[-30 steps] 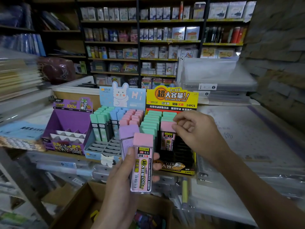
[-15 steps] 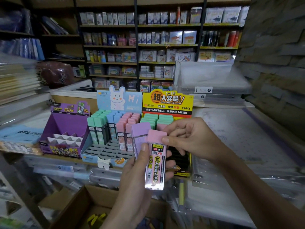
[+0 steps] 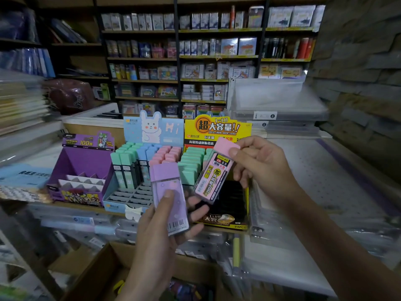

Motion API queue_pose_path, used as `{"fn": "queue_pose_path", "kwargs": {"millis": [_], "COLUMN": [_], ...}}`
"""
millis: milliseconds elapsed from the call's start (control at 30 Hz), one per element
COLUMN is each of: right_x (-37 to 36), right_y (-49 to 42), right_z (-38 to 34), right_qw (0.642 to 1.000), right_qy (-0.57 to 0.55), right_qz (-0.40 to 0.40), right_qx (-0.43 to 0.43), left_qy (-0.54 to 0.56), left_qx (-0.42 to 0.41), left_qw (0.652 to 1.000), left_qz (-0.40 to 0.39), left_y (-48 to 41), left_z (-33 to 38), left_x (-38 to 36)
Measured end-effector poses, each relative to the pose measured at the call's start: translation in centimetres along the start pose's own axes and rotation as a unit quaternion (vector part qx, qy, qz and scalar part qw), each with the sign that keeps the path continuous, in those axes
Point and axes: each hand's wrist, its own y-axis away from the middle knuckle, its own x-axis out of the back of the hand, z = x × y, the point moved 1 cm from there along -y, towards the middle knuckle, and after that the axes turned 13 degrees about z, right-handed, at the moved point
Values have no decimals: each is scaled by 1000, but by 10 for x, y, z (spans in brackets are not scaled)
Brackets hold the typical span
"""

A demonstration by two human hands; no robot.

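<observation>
My left hand grips a purple lead-refill case, thumb pressed on its front, in front of the display boxes. My right hand pinches the pink cap of a pink lead-refill case and holds it tilted above the yellow display box. That box holds green cases in its back rows, and its front slots are dark. To its left stands the blue bunny display box with green, blue and pink cases.
A purple display box stands at the left on the counter. An open cardboard carton lies below the counter edge. Clear plastic folders are stacked at the back right. Stocked shelves fill the background; a stone wall rises at the right.
My right hand has taken the pink case out of my left hand and lifted it up and right. The left hand now holds only the purple case.
</observation>
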Motion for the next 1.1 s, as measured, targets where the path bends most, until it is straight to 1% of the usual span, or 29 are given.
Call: {"fn": "queue_pose_path", "kwargs": {"millis": [100, 167, 400, 500, 800, 1100], "right_x": [1, 0, -3, -4, -5, -6], "right_y": [-1, 0, 4, 5, 5, 6], "right_z": [1, 3, 6, 8, 10, 11], "right_qw": [997, 995, 988, 987, 980, 979], "right_qy": [36, 64, 120, 134, 157, 164], "right_qz": [50, 58, 16, 1, -46, -65], "right_qx": [39, 56, 92, 92, 113, 105], "left_qy": [2, -3, -15, -14, 6, 5], "left_qx": [-13, -16, -24, -25, -12, -13], "left_qw": [1000, 999, 997, 997, 998, 999], "left_qz": [25, 41, 68, 73, 57, 43], "left_y": [0, 0, -2, -2, -2, -4], "left_z": [1, 1, -2, -2, -1, -6], "left_x": [8, 11, 18, 18, 20, 20]}}
